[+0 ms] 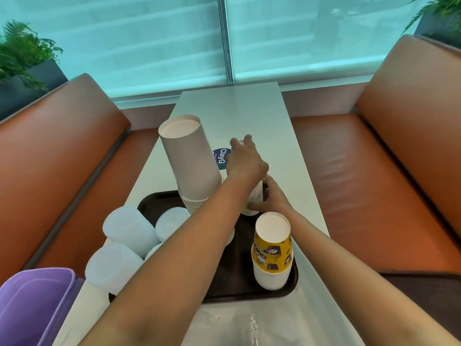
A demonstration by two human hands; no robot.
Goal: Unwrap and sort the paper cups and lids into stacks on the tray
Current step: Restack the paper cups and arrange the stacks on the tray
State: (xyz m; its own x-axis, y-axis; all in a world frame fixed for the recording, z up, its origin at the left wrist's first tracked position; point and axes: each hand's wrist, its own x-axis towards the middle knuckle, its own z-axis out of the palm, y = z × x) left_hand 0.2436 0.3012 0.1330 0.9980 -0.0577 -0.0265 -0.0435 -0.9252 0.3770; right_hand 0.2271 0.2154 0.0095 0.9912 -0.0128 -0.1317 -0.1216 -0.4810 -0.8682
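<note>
A dark brown tray [225,283] lies on the white table. On its far right stands a short stack of small white cups [255,197]. My left hand [245,159] grips the top of that stack from above, fingers curled over it. My right hand [273,197] holds the stack's lower part from the right. A tall leaning stack of upside-down white cups [190,158] stands at the tray's far left. A stack topped by a yellow patterned cup [273,248] stands at the near right. Stacks of white lids [129,231] lie at the tray's left edge, partly hidden by my left arm.
Clear plastic wrap [249,325] lies on the table in front of the tray. A purple bin [32,308] sits at the near left. A blue round sticker [220,156] is on the table [249,113]. Orange benches [349,158] flank the table.
</note>
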